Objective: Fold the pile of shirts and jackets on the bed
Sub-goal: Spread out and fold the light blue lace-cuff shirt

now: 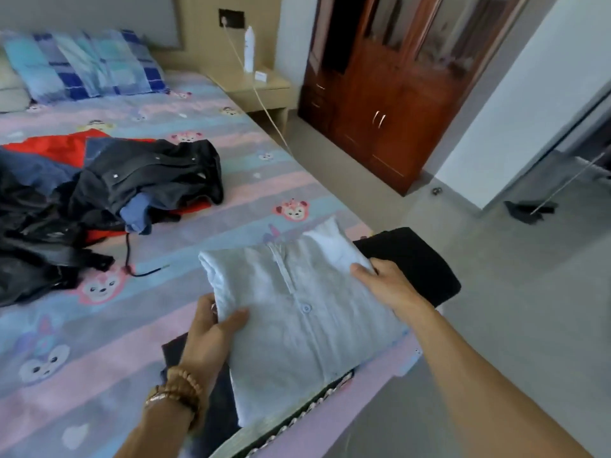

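A folded pale blue button shirt (297, 312) lies at the bed's near right edge, on top of dark folded garments (420, 259). My left hand (211, 332) grips its left edge, thumb on top and fingers under the cloth. At the shirt's right edge near the collar, my right hand (383, 282) holds the fabric with the fingers curled over it. A loose pile of dark jackets with red and blue garments (99, 190) lies on the left part of the bed (231, 180).
Blue checked pillows (89, 64) sit at the head of the bed. A bedside table (264, 90) holds a white bottle and a trailing cable. A brown wardrobe (390, 94) stands beyond it. Tiled floor (515, 292) runs along the bed's right side.
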Motion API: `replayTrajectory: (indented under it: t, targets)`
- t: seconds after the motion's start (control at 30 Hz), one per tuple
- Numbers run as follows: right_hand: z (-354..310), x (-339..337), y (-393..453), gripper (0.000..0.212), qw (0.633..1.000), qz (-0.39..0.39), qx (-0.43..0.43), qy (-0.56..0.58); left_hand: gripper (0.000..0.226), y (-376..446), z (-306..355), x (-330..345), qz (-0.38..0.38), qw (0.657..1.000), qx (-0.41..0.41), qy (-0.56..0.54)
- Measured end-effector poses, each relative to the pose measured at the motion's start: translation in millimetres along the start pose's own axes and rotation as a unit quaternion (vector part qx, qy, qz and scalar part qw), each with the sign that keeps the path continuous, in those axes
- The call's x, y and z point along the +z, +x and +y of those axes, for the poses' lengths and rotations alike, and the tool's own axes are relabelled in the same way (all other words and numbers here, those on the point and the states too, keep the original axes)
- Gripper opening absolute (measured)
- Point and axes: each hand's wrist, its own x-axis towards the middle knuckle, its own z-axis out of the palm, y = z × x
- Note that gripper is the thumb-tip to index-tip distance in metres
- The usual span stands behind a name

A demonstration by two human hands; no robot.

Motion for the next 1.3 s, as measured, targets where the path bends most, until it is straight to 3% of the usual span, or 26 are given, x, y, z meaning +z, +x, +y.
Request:
replayTrajectory:
  t: [0.2, 0.33, 0.43, 0.53, 0.63, 0.77, 0.87, 0.97, 1.07, 1.2, 1.3]
  targets:
    - [44.1, -131.5, 69.1, 0.034, 0.997, 0.060, 0.016, -0.040, 0.033, 35.0, -13.7, 150.9, -0.033, 0.998, -0.034, -0.045]
    - [62.3, -167.2, 119.4, 0.038, 0.993, 0.099, 0.022, -0.054, 0.031, 67.3, -28.3, 204.1, -0.032, 0.998, -0.039, -0.039]
    - [84.4, -163.9, 155.0, 0.031, 0.983, 0.128, 0.046, -0.123, 0.020, 96.0, -52.1, 224.3, -0.004, 0.997, -0.077, 0.009]
    - [108.1, -135.3, 166.9, 0.055, 0.953, 0.143, 0.045, -0.263, 0.026, 115.0, -73.5, 223.5, 0.029, 0.986, -0.141, 0.080]
    - [114.7, -110.1, 166.5, 0.052, 0.927, 0.126, -0.034, -0.351, 0.030, 122.8, -81.3, 219.0, 0.028, 0.981, -0.132, 0.136]
    - [114.9, -107.0, 165.7, 0.051, 0.913, 0.078, 0.024, -0.400, 0.034, 122.6, -77.8, 219.4, 0.007, 0.979, -0.118, 0.164]
    - [104.0, -99.2, 162.1, 0.049, 0.900, 0.090, 0.042, -0.424, 0.038, 117.8, -71.3, 212.8, -0.020, 0.979, -0.113, 0.170]
    - [63.6, -56.4, 155.1, 0.045, 0.895, 0.098, -0.022, -0.435, 0.023, 110.6, -54.1, 173.7, -0.013, 0.973, -0.089, 0.212]
    - [13.9, 19.0, 140.5, 0.048, 0.883, 0.056, -0.109, -0.453, 0.016, 108.4, -33.5, 99.4, 0.011, 0.959, -0.060, 0.278]
    - [-50.8, 156.5, 109.6, 0.052, 0.878, -0.052, -0.211, -0.427, 0.020, 110.9, -1.6, -49.3, 0.108, 0.951, -0.067, 0.282]
    - [-95.5, 272.9, 85.0, 0.053, 0.863, -0.119, -0.254, -0.420, 0.015, 108.9, 14.9, -182.0, 0.185, 0.919, -0.066, 0.342]
